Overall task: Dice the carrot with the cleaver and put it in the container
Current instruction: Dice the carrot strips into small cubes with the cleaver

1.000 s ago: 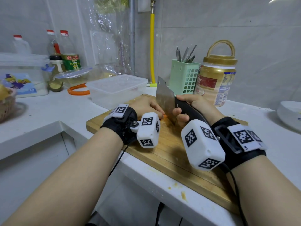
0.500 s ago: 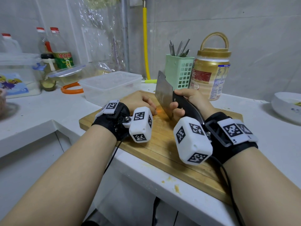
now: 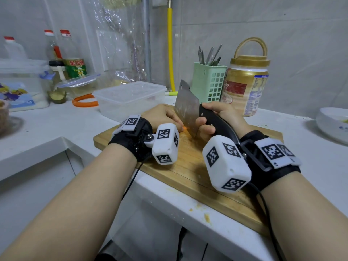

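Carrot (image 3: 185, 128): only an orange sliver shows, pinned under the curled left hand (image 3: 163, 117); right hand (image 3: 216, 117) grips the cleaver (image 3: 187, 112).

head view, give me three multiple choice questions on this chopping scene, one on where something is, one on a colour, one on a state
1. Where does the clear container stand?
A. on the counter behind the cutting board
B. on the cutting board
C. in the white bowl

2. What colour is the utensil basket?
A. orange
B. light green
C. black

3. What is the right hand doing?
A. resting flat on the counter
B. lifting the gold-lidded jar
C. gripping the cleaver handle

Answers: 1 A, the container sits on the white counter past the board's far edge. 2 B, its grid walls are pale green. 3 C, fingers curl round the black handle, blade down beside the carrot.
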